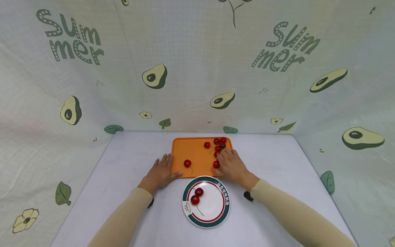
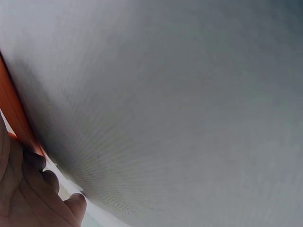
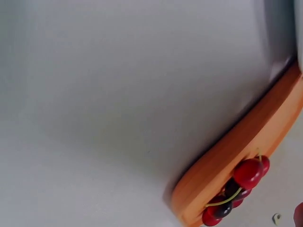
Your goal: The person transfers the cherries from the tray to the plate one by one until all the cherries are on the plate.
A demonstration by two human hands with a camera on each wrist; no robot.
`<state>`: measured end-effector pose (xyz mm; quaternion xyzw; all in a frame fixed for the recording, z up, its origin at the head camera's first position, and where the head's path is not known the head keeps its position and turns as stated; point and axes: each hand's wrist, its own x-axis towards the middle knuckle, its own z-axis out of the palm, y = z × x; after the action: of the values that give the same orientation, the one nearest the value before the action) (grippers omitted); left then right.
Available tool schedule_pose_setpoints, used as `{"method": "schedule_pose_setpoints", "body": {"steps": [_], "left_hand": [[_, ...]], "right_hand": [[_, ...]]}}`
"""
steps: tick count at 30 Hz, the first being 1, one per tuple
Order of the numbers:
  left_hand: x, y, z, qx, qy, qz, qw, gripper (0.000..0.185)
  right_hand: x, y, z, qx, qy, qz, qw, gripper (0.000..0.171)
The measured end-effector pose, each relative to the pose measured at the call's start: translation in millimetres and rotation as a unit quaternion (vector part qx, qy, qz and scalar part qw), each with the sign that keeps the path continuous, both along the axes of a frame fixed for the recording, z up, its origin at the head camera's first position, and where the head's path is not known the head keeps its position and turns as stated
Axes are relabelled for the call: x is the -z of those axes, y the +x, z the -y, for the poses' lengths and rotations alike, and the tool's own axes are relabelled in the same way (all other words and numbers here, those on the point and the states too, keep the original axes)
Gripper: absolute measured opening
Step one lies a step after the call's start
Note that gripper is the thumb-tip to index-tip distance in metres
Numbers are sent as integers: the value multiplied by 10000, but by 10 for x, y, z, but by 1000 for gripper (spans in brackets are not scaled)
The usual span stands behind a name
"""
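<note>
An orange tray [image 1: 197, 154] is found at the centre of the head view, set on a white table [image 1: 135, 151]. A round plate [image 1: 213, 206] is placed directly below it in the frame; whether the rims touch cannot be confirmed. On the plate, left of its middle, an upper cherry [image 1: 199, 191] and a lower cherry [image 1: 195, 200] are noted close together. In the tray, a cluster of cherries [image 1: 217, 148] is gathered toward the upper right corner (several are overlapped, so no count is offered). A single cherry [image 1: 207, 145] is seen left of the cluster, and a lone cherry [image 1: 187, 163] toward the lower left.

The left hand [image 1: 160, 173] is laid at the tray's left edge, fingers extended, thumb spread toward the lower left corner. The right hand [image 1: 231, 166] is held over the tray's right side, fingers bent downward. A nearer cherry [image 1: 216, 164] is observed at its fingertips; whether it is pinched cannot be told.

The fruit is judged light, smooth and prone to roll, with flesh easily bruised. A gentle hold by thumb and fingertip across opposite sides is advised. The stem [image 1: 200, 210] could also be taken, though detachment under pulling is considered possible.
</note>
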<state>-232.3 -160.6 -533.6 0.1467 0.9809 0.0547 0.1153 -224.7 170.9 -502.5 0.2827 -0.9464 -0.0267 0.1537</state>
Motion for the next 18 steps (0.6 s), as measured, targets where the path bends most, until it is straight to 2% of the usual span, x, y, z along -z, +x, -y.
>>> {"method": "schedule_pose_setpoints", "body": {"steps": [10, 18], "left_hand": [[-4, -36, -22, 14, 41, -65, 10000, 105], [26, -15, -1, 26, 147, -75, 9999, 104]], "right_hand": [[-16, 234, 69, -522, 202, 33, 9984, 39], [84, 419, 217, -910, 382, 62, 9951, 38]]}}
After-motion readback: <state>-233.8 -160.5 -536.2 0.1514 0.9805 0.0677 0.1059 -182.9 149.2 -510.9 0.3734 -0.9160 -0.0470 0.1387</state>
